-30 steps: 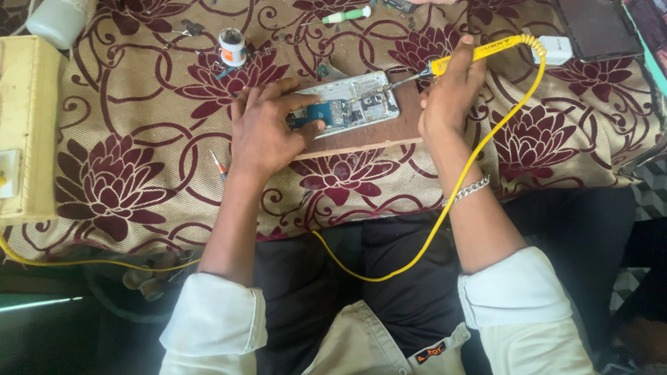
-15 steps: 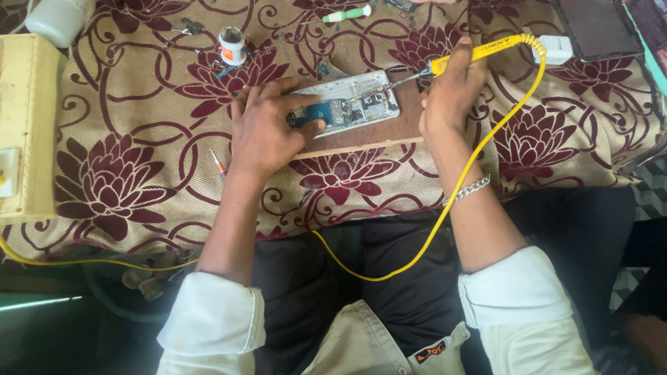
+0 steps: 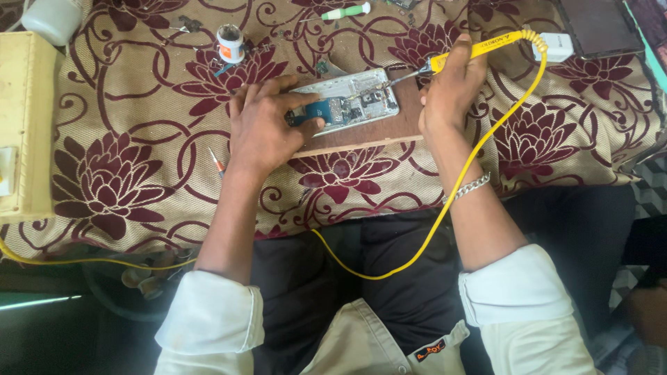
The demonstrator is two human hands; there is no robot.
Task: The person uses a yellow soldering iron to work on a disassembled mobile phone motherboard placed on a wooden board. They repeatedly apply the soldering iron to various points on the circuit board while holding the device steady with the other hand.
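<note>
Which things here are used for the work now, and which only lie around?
In use: left hand steadying the opened phone on a wooden board; right hand holding the yellow soldering iron.
Lying about: small jar, green-handled screwdriver, white adapter.

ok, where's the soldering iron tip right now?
In the head view, upper middle: the yellow soldering iron is in the right hand, its tip on the right end of the opened phone that the left hand steadies.
</note>
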